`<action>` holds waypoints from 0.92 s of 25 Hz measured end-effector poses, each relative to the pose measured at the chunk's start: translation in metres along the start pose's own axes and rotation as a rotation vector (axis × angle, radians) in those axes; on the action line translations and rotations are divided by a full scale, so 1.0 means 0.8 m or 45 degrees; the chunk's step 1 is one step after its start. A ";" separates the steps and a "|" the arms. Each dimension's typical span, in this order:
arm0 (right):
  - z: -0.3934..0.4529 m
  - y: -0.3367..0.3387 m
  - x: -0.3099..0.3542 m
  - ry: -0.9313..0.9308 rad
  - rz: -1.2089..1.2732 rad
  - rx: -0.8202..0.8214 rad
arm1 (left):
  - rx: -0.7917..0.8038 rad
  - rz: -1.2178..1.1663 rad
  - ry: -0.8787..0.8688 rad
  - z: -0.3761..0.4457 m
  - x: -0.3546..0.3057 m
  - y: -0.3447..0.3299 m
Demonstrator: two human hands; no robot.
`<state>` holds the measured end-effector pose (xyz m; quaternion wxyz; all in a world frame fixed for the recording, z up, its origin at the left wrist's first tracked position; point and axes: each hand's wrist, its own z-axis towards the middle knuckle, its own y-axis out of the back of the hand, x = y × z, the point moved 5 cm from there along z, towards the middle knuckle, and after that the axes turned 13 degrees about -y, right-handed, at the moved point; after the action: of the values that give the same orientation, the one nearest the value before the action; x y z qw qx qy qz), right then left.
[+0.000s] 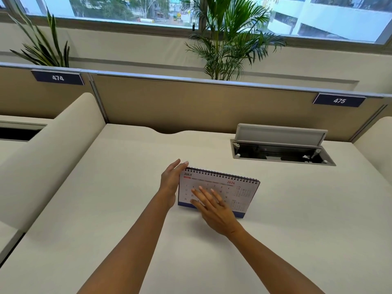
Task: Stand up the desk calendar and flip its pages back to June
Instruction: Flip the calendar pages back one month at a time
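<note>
Bare worktop (106,209) lies open left, right and in front of the upright calendar (239,187); behind right, the raised cable hatch (282,136) and the rear partition (191,100) block reach

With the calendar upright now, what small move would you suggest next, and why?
Probably flip one page back. The desk calendar stands showing JULY, the left hand steadies its left edge, and the right hand lies open across the page, ready to catch a sheet.

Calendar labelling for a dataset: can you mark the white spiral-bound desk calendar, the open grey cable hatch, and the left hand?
White spiral-bound desk calendar (237,188): head view, on the July page, right part.
Open grey cable hatch (280,134): head view, on the raised lid.
Left hand (169,181): head view, on its back.
</note>
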<state>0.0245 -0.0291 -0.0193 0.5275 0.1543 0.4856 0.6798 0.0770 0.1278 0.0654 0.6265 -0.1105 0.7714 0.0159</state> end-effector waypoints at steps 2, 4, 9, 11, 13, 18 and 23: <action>0.003 0.002 -0.004 0.043 -0.020 -0.038 | -0.001 0.007 -0.003 0.002 0.002 0.001; 0.004 0.003 -0.008 0.076 -0.033 -0.038 | -0.003 -0.001 -0.005 0.003 0.004 0.001; 0.004 0.008 -0.014 0.141 -0.058 0.018 | 0.001 -0.022 0.004 0.004 0.005 -0.003; 0.007 0.019 -0.017 0.134 -0.018 -0.022 | 0.012 -0.010 0.021 0.006 0.003 -0.003; 0.008 0.033 -0.020 0.119 0.038 -0.062 | 0.027 -0.001 0.039 0.008 0.003 -0.002; -0.001 0.077 -0.023 0.051 0.263 -0.168 | 0.036 -0.012 0.059 0.007 0.003 0.000; -0.005 0.121 -0.036 -0.269 0.609 -0.338 | -0.048 -0.037 -0.031 0.003 -0.005 -0.001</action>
<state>-0.0220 -0.0531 0.0673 0.4155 0.2639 0.2848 0.8226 0.0805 0.1285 0.0691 0.6338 -0.1335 0.7615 0.0227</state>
